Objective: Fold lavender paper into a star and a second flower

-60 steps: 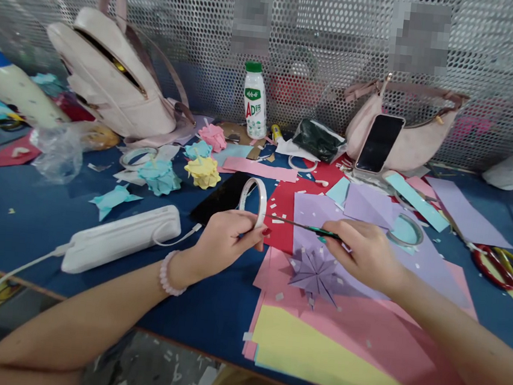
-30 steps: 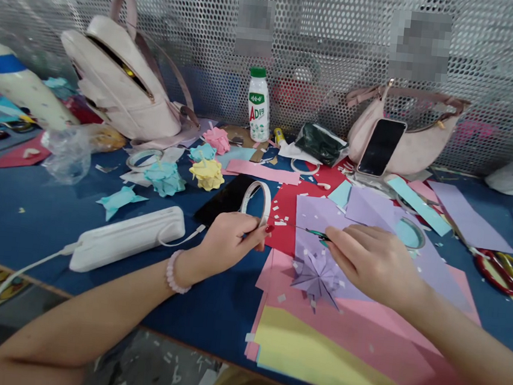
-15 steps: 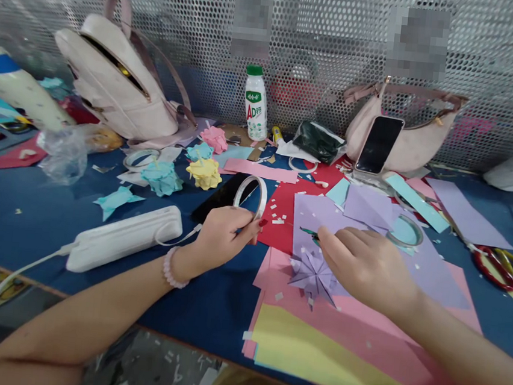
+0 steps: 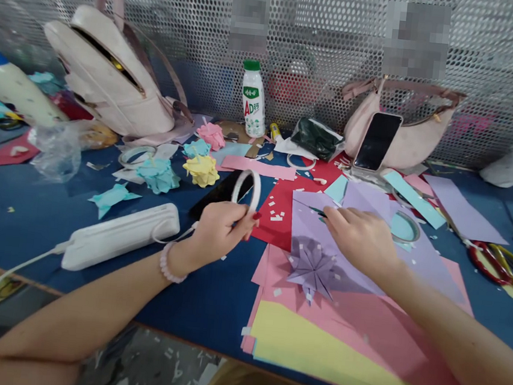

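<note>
My left hand [image 4: 223, 231] holds a narrow roll of white tape [image 4: 256, 192] upright by its lower edge, pinched between fingers and thumb. My right hand [image 4: 361, 239] is closed around a thin, dark, pointed tool [image 4: 319, 212]; most of it is hidden in the fist, so its kind is unclear. That tip is above a purple paper sheet [image 4: 303, 221]. Below the right hand, a folded purple paper star [image 4: 314, 269] rests on stacked pink and yellow paper [image 4: 301, 336], with white scraps around it.
A white power bank [image 4: 120, 237] with a cable lies left. Folded paper pieces [image 4: 158, 174], a drink bottle [image 4: 253, 101], a backpack [image 4: 122, 83], a handbag [image 4: 425, 139] and a leaning phone [image 4: 378, 141] line the back. Scissors [image 4: 490, 263] lie right.
My right hand has moved up and away from the purple star, with the pointed tool still in it. The left hand keeps the tape roll, shifted slightly left. The view has tilted a little.
</note>
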Demonstrator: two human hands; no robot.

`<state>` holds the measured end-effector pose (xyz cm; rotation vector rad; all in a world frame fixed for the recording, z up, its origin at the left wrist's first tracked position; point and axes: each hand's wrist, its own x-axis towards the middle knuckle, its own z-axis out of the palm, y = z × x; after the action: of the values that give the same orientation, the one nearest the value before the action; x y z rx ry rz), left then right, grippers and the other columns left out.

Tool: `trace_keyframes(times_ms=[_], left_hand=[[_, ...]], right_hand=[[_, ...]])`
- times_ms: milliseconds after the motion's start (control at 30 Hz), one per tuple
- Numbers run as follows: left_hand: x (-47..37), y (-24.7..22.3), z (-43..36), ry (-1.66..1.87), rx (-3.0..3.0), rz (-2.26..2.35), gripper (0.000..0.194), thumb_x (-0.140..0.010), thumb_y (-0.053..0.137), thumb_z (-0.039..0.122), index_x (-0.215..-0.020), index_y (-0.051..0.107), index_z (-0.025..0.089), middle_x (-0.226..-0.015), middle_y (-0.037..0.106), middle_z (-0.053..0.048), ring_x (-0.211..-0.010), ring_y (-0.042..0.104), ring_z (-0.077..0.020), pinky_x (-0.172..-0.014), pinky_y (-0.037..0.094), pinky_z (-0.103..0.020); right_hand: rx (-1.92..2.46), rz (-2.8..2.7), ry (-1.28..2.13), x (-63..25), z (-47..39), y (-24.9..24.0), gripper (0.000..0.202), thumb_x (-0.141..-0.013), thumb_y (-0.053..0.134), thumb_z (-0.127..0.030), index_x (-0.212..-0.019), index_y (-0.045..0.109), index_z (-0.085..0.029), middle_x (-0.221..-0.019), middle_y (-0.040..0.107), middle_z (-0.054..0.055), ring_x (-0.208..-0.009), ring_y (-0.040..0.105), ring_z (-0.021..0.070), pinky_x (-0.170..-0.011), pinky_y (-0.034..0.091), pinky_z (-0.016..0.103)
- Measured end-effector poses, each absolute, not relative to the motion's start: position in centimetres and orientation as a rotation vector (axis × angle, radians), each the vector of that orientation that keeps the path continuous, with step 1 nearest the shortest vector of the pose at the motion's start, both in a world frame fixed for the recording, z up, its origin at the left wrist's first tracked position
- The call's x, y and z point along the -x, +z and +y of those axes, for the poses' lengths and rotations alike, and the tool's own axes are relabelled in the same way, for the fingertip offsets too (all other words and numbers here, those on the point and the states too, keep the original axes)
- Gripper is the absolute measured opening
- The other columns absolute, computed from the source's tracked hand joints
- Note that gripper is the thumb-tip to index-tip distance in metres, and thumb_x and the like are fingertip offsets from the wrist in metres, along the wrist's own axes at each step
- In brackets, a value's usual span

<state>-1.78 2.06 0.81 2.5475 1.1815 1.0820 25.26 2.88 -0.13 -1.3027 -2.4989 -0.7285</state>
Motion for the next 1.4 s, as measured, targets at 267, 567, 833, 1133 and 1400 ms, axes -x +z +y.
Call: trace_keyframes(times_ms=[267,567,833,1133,1400], left_hand=[[0.7,-0.5,1.8,0.716,-2.768,0.976,0.055,-0.102,0.026,0.039,-0.056,0.048,0.018,-0.047,0.052,0.0,-0.045,0.048,-0.0116,-0.049,0.031,-0.024],[0.2,0.3,0.2,0.557,-2.898,0.72,0.06,-0.103,0.01,0.041,-0.061,0.047,0.018,-0.049,0.051,0.0,-0.044,0.044,-0.0134,-0.048,0.028,-0.026],[0.1,0.6,-0.6,0.522,-2.996,0.567,0.061,-0.103,0.007,0.038,-0.061,0.045,0.019,-0.049,0.052,0.0,-0.044,0.044,-0.0142,-0.049,0.029,-0.028],[0.2,0.9,-0.5,0.479,-3.031,0.534,0.059,-0.104,0.008,0.037,-0.062,0.046,0.018,-0.051,0.053,-0.001,-0.045,0.044,-0.0141,-0.05,0.027,-0.028],[0.2,0.8,-0.4,0.38,-3.104,0.556,0.061,-0.104,0.009,0.039,-0.063,0.049,0.017,-0.051,0.058,-0.002,-0.044,0.048,-0.0145,-0.048,0.027,-0.029]], right_hand=[[1.356,-2.569,-0.662,-25.0,3.3,-0.7,0.013,-0.09,0.058,-0.025,-0.095,0.061,-0.013,-0.084,0.065,0.01,-0.079,0.058,0.0251,-0.061,0.029,0.032],[0.673,-2.366,-0.307,-22.6,-0.7,1.0,0.016,-0.096,0.049,-0.019,-0.094,0.064,-0.018,-0.083,0.067,0.004,-0.075,0.056,0.015,-0.065,0.037,0.028],[0.464,-2.362,-0.223,-22.3,-1.8,1.7,0.021,-0.096,0.047,-0.015,-0.087,0.066,-0.015,-0.076,0.069,0.004,-0.072,0.057,0.0146,-0.064,0.039,0.029],[0.419,-2.387,-0.055,-22.4,-1.4,2.0,0.031,-0.1,0.038,-0.016,-0.084,0.065,-0.015,-0.078,0.07,0.004,-0.071,0.058,0.0141,-0.065,0.041,0.03],[0.475,-2.334,0.016,-22.2,-1.6,1.5,0.02,-0.095,0.045,-0.012,-0.088,0.064,-0.014,-0.076,0.067,0.004,-0.068,0.057,0.0145,-0.062,0.041,0.03]])
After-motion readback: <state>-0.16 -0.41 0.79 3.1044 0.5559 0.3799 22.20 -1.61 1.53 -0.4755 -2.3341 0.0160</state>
